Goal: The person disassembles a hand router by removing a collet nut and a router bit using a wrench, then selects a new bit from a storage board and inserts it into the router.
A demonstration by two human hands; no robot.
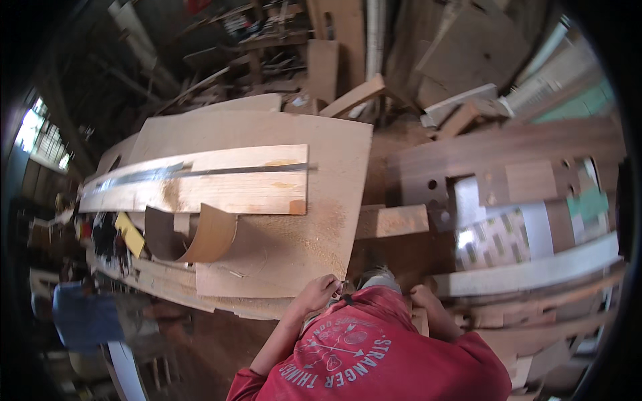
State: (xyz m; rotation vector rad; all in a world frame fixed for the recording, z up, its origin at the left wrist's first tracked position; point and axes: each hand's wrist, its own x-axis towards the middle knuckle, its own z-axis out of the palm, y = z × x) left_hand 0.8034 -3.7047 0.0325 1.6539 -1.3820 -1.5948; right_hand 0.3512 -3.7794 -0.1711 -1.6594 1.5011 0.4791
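My left hand (pixel 324 287) is closed at the front edge of a large plywood sheet (pixel 334 187), near a small dark object that I cannot make out. My right hand (pixel 420 294) is curled beside my body, close to a piece of wood (pixel 419 319); what it holds, if anything, is hidden. On the sheet lie a long pale board (pixel 234 194) with a dark metal strip (pixel 247 170) along it, a curved thin wooden piece (pixel 210 237), and sawdust.
A co-worker in blue (pixel 83 314) is at the lower left. Panels with cutouts (pixel 508 184) and a short wood block (pixel 401 222) lie to the right, with long white boards (pixel 528 267). Stacked offcuts (pixel 274 43) and leaning boards (pixel 468 47) fill the back.
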